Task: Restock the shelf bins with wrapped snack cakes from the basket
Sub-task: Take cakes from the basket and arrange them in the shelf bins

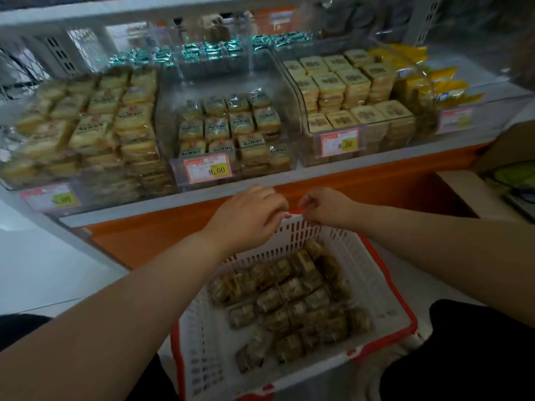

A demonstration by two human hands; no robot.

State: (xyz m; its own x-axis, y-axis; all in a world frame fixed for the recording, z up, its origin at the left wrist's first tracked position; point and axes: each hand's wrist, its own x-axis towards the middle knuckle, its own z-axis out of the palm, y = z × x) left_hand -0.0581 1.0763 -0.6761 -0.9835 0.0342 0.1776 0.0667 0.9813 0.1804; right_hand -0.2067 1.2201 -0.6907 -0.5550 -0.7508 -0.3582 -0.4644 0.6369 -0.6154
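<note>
A white slotted basket (373, 273) with a red rim sits low in front of me. Several wrapped snack cakes (292, 302) lie on its bottom. My left hand (249, 218) and my right hand (327, 208) both grip the far rim of the basket, fingers curled over its edge, close together. Above the hands, clear shelf bins hold stacked wrapped cakes: a left bin (86, 125), a middle bin (231, 131) that is only partly filled, and a right bin (353, 99).
Price tags (208, 167) reading 8.00 hang on the bin fronts. An orange shelf panel (162, 230) runs below the bins. Green-wrapped sweets (214, 52) and yellow packets (434, 79) sit further back. A cardboard box (509, 160) stands at the right.
</note>
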